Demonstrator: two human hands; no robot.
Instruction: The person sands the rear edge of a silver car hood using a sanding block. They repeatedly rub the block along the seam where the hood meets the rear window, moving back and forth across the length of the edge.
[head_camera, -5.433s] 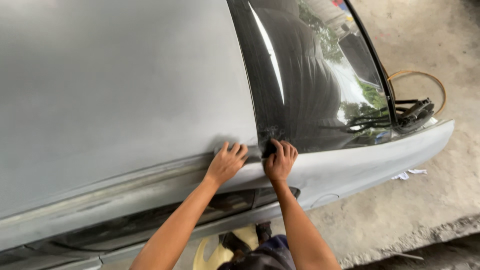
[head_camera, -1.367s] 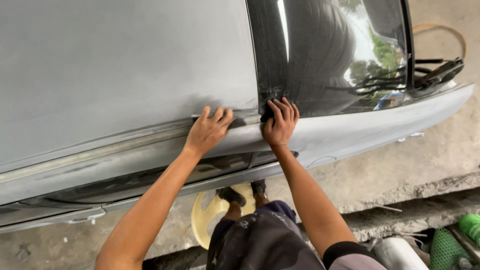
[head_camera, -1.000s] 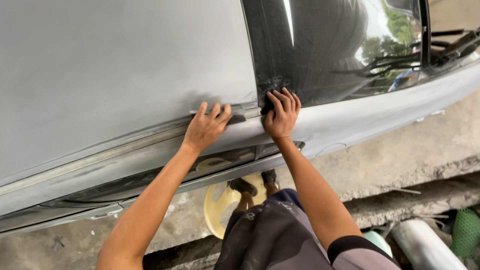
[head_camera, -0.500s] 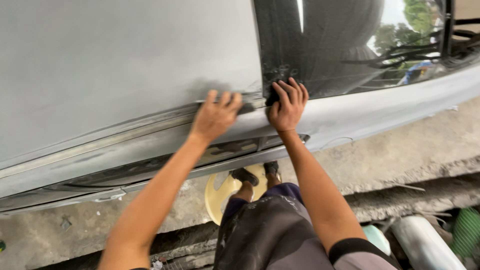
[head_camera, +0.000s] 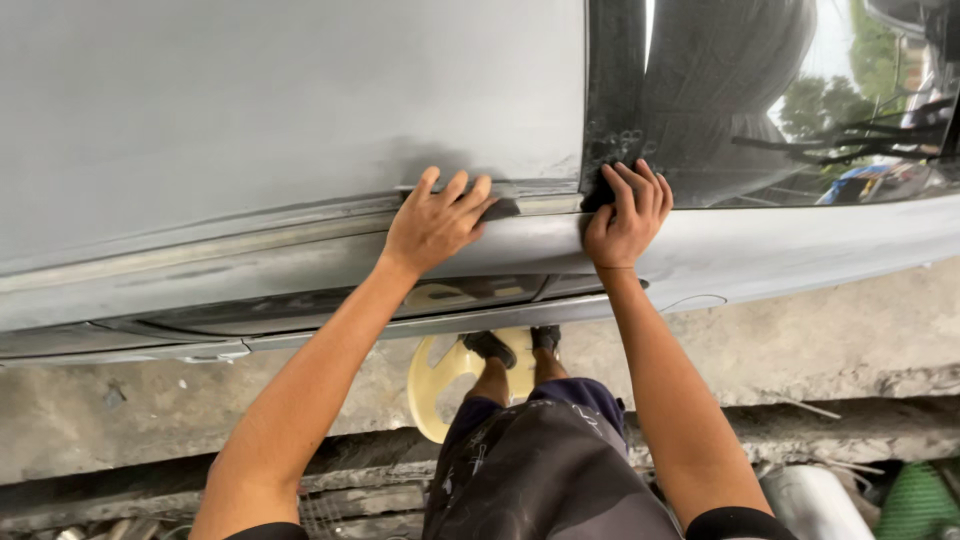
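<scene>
a grey primed car roof (head_camera: 280, 100) is seen above both hands, with a dark reflective windscreen (head_camera: 760, 90) above the right hand (head_camera: 625, 215). a rough concrete floor (head_camera: 800, 340) lies below the arms, and a pale yellow plastic stool (head_camera: 445, 385) is seen between the forearms. the left hand (head_camera: 435, 220) is laid flat, fingers spread, pressing a dark sanding pad (head_camera: 500, 209) against the roof edge. a second dark pad (head_camera: 597, 196) is pressed under the right hand's curled fingers at the windscreen corner.
</scene>
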